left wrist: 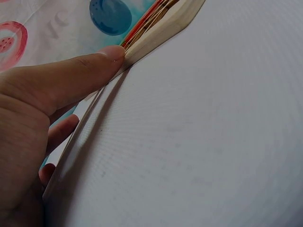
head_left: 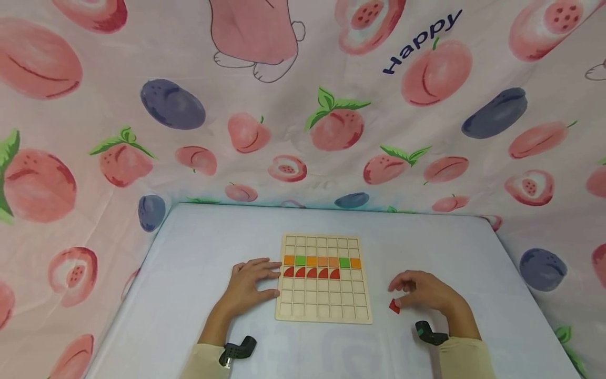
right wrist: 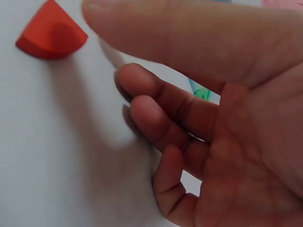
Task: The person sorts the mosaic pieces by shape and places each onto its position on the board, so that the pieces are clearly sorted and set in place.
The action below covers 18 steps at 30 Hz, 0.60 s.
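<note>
A square wooden grid board (head_left: 323,311) lies flat on the table. One row holds orange and green square tiles (head_left: 300,261); below it, several red quarter-circle pieces (head_left: 311,272) fill the row from the left. My left hand (head_left: 246,284) rests at the board's left edge, fingers extended, and its thumb (left wrist: 112,53) touches the wooden rim in the left wrist view. To the right of the board, my right hand (head_left: 423,289) hovers with loosely bent fingers over a loose red quarter-circle piece (right wrist: 52,33). In the right wrist view a gap shows between thumb tip and piece.
The white table (head_left: 199,231) meets a fruit-printed cloth (head_left: 284,131) at its back and sides. Each wrist wears a small black camera, one on the left (head_left: 239,349) and one on the right (head_left: 430,333). Several board cells around the two tiled rows are bare wood.
</note>
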Tool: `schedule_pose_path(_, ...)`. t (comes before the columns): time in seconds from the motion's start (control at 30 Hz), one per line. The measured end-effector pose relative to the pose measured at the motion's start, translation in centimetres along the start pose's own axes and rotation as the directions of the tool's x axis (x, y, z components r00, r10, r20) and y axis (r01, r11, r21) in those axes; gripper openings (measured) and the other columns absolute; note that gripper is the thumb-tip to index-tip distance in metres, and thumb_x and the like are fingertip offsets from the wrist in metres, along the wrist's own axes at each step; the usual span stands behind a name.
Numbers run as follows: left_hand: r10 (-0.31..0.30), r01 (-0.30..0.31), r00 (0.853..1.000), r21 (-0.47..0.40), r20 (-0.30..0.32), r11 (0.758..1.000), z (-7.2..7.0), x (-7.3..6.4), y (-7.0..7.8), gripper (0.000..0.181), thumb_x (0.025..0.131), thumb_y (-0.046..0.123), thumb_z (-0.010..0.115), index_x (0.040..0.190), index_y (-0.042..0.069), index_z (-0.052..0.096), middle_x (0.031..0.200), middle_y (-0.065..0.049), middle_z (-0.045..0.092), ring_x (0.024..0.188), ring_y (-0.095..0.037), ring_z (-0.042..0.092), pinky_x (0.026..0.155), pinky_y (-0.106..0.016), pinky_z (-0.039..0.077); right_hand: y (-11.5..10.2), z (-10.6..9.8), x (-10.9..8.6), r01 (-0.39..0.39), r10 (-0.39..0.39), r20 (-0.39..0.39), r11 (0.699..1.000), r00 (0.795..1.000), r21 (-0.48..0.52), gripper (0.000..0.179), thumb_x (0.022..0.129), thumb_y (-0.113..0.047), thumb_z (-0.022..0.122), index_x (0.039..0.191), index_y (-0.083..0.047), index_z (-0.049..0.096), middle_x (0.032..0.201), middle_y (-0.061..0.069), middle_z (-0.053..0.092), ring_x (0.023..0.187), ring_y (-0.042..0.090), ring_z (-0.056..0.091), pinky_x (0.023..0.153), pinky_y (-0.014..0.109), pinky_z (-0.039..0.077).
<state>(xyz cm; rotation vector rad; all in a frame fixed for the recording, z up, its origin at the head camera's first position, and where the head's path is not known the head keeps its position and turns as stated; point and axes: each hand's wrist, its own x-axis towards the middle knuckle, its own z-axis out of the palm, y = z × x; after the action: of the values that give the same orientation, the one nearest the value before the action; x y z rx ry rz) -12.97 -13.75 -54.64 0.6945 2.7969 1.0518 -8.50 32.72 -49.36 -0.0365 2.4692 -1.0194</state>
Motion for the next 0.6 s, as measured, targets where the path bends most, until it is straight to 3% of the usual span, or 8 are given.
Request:
schedule_pose_path(0.3,0.007,-0.007,1.0,0.001,0.0,1.0,0.01,0.0,-0.06,0.043,0.08,0.04,0.086,0.119,0.027,0.076,0.141,0.019,0.062,0.144,-0.016,0.046,0.109,-0.054,0.024,0.06,0.24,-0.14,0.067,-0.066,0.024,0.997,0.998,-0.047,0.035,0.068,-0.013,0.091,0.099,-0.022,0.074,0.103,0.001,0.062,0.1,0.022,0.051,0.083,0.03,0.046)
schedule_pose_path(0.6,0.013,-0.013,1.0,-0.002,0.002,1.0,-0.1,-0.01,0.02,0.042,0.08,0.04,0.086,0.119,0.026,0.077,0.141,0.018,0.062,0.143,-0.017,0.046,0.109,-0.055,0.023,0.1,0.33,-0.05,0.093,-0.092,0.014,0.992,0.996,-0.082,0.032,0.07,-0.011,0.09,0.095,-0.023,0.074,0.099,0.0,0.061,0.097,0.02,0.05,0.079,0.027,0.045)
